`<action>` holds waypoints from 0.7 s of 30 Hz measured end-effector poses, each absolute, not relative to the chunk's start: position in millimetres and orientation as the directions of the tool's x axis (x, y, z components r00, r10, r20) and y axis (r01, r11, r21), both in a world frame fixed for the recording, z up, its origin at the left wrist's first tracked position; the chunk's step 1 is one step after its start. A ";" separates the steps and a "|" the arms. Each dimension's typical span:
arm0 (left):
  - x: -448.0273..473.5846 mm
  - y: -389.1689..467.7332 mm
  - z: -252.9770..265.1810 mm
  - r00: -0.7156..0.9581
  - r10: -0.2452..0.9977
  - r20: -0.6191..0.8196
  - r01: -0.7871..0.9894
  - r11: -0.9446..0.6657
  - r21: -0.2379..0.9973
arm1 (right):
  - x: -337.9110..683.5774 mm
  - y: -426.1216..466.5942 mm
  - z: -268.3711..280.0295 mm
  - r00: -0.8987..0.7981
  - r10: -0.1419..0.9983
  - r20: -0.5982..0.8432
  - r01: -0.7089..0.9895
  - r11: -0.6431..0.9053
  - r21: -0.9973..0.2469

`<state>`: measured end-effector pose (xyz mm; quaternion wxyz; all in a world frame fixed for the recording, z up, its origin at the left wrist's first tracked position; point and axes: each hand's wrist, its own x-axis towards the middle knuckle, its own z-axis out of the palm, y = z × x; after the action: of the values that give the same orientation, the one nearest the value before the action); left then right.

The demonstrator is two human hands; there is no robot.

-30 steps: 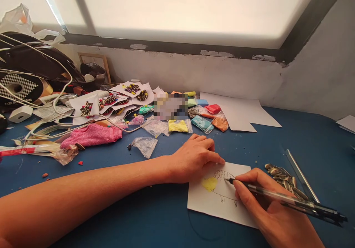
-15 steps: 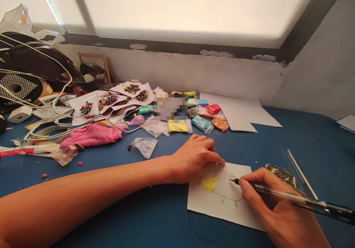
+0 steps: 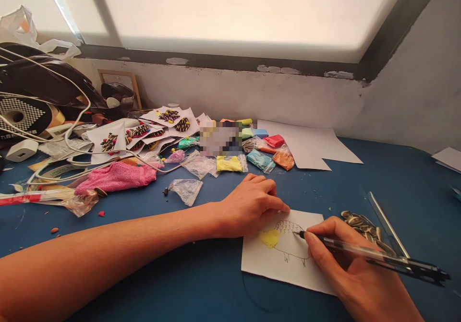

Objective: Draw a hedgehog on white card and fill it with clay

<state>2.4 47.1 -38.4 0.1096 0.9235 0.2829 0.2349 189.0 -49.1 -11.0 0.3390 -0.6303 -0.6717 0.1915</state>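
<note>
A black pen with a clear barrel is gripped in my right hand, its tip touching a small white sheet of paper. On that paper is a line drawing of a rounded body with rows of scale-like marks and short legs, beside a yellow patch. My left hand presses on the paper's upper left edge, index finger stretched out and holding nothing. Striped sunflower seeds lie in a pile just beyond my right hand, partly hidden by it.
Past the seeds lies a thin silvery rod. Colourful clay packets and a larger white sheet lie at the back. To the left are seed-decorated cards, a pink cloth, white cables and a tape roll.
The whole view has shifted slightly to the left. My right hand's pen tip stays among the scale marks, with the pen's rear end slightly lower. My left hand keeps its place on the paper.
</note>
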 end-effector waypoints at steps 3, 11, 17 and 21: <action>2.5 47.0 -38.6 0.726 0.572 0.383 0.464 -0.817 0.341 | 187.9 -50.0 -11.5 0.035 0.978 0.204 0.702 0.121 -0.702; 1.7 48.7 -40.8 0.722 0.556 0.411 0.440 -0.828 0.347 | 184.0 -51.6 -3.8 0.137 0.967 0.213 0.701 0.057 -0.710; 1.7 48.6 -39.4 0.723 0.564 0.400 0.451 -0.823 0.345 | 185.0 -52.1 -4.9 0.120 0.973 0.198 0.715 0.054 -0.697; 1.5 47.1 -38.7 0.729 0.564 0.388 0.449 -0.822 0.350 | 188.8 -50.7 -7.0 0.066 0.977 0.201 0.732 0.089 -0.676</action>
<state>1.5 47.1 -38.7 0.1170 0.9224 0.2747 0.2450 188.8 -50.7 -7.0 0.3338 -0.6493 -0.6582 0.1839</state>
